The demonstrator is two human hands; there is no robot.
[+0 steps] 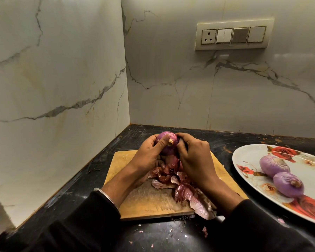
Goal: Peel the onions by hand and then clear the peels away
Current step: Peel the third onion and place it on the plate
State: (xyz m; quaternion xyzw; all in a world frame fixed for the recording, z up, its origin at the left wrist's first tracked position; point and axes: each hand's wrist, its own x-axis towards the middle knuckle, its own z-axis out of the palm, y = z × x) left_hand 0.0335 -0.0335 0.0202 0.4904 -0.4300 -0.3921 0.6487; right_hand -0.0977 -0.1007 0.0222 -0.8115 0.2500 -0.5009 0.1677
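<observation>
1 red onion (166, 145) sits between both hands, raised above the far part of a wooden cutting board (144, 199). The left hand (149, 155) cups it from the left side, fingers wrapped behind it and the thumb pressed across its front face. The right hand (193, 157) closes on its right side, fingertips curled against the skin there; whether they pinch a loose strip of skin cannot be told. The onion's root end, a small tan stub, faces the camera just beside the left thumb.

Directly below the grip, a heap of papery red peels (180, 186) lies on the board and spills over its near right edge onto the black countertop (225, 142). A few tiny peel scraps (205, 231) dot the counter nearer the person than the board.

Well to the right of the grip, 2 peeled onions (280, 173) rest touching each other on a white oval plate (247, 155) printed with red roses. A metal bangle (107, 197) circles the left wrist at the edge of a dark sleeve (91, 220). Above and to the right of the hands, a switch panel (234, 34) with 1 socket is set in the marble-patterned wall (62, 70).
</observation>
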